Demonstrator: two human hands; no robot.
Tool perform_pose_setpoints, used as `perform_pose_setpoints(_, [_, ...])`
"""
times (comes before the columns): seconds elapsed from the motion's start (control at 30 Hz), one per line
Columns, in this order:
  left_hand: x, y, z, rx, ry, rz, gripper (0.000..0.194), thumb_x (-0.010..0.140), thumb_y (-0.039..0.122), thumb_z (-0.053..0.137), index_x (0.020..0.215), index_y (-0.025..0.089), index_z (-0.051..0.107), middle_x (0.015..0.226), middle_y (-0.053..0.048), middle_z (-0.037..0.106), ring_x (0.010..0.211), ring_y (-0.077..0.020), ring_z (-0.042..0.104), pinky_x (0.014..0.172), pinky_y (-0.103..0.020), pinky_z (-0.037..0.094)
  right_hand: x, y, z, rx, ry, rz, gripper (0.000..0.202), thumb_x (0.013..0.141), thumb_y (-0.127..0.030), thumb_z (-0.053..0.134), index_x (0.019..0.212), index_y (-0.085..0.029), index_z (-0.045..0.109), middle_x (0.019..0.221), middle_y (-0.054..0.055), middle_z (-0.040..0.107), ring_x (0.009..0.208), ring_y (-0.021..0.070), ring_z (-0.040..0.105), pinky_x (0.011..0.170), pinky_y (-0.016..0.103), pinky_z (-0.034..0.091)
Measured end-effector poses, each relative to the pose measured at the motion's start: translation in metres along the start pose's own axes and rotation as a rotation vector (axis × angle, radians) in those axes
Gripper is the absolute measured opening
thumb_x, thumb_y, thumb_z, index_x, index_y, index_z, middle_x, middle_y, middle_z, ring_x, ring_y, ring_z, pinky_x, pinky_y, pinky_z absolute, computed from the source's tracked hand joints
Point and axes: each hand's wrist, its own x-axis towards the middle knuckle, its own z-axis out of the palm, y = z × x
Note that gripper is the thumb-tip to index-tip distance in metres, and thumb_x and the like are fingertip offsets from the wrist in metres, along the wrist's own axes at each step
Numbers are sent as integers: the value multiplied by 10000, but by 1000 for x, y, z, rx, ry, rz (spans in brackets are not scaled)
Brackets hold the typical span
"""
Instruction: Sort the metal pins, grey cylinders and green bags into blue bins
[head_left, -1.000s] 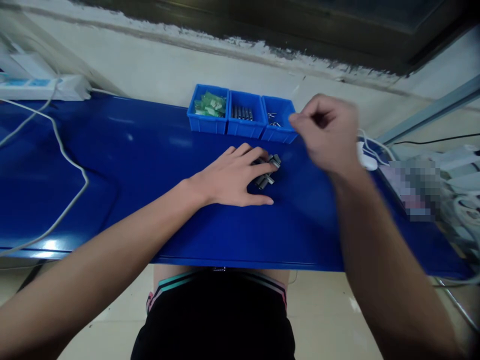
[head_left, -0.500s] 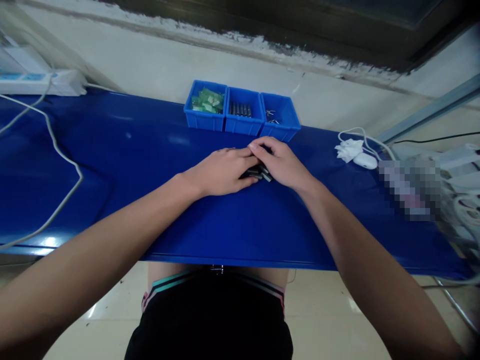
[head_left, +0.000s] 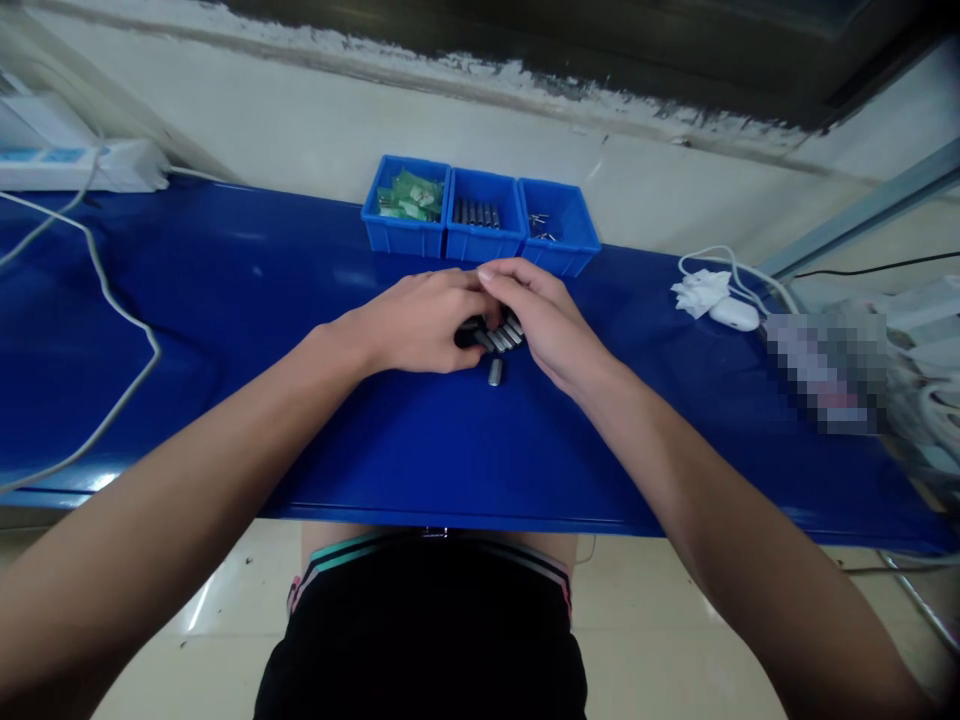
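Observation:
Several short silvery metal cylinders [head_left: 504, 338] lie side by side in a slanted row on the blue table, between my hands. My left hand [head_left: 427, 320] is curled against their left side, its thumb and fingers bent around them. From the right and far side, my right hand [head_left: 544, 315] cups the same row, and its thumb touches the left fingers. Part of the row is hidden under both hands. One loose metal cylinder [head_left: 495, 372] lies just in front of the row, apart from it.
Along the wall stand three blue bins: one with green packets [head_left: 411, 195], a middle bin [head_left: 487, 240] of metal cylinders, and a right bin [head_left: 566, 258] with small metal pins. A white cable [head_left: 112, 290] crosses the left side. Crumpled tissue [head_left: 701, 292] and a white case [head_left: 735, 314] lie right.
Both hands have shifted slightly left and opened up around the cylinders. The jumbled cylinders now show as a slanted row, with one separate in front.

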Motion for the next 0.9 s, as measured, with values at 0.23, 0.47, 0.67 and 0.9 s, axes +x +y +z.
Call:
perform_pose_setpoints(0.23, [-1, 2, -1, -27, -15, 12, 178, 856, 297, 681, 974, 202, 774, 1200, -119, 754, 1173, -334, 710, 959, -434, 600, 2, 3, -8, -115, -22, -41, 257, 976, -467, 715, 1107, -251, 759, 1169, 37, 792, 1131, 237, 727, 1012, 402, 583])
perform_pose_setpoints(0.47, [1, -5, 2, -76, -1, -16, 184, 888, 351, 712, 907, 191, 800, 1382, -137, 685, 1267, -375, 649, 1123, -560, 513, 5, 0, -29, -515, 189, -370, 180, 949, -243, 672, 1091, -245, 782, 1178, 53, 805, 1163, 269, 737, 1083, 487, 553])
perform_pose_setpoints(0.67, [8, -14, -4, -471, 409, -223, 230, 970, 403, 682, 962, 186, 756, 1060, -78, 793, 1011, -251, 725, 980, -399, 572, 5, 1, -37, -531, 278, -507, 313, 932, -195, 686, 1228, -272, 751, 1132, 50, 814, 1022, 265, 768, 951, 477, 620])
perform_pose_setpoints(0.9, [17, -7, 1, -1032, 482, -369, 249, 1009, 411, 678, 886, 198, 718, 892, -46, 719, 841, -177, 676, 762, -304, 542, 10, -10, -17, -659, 215, -631, 328, 976, -243, 712, 1297, -298, 747, 1242, 65, 797, 1148, 302, 751, 1047, 522, 608])
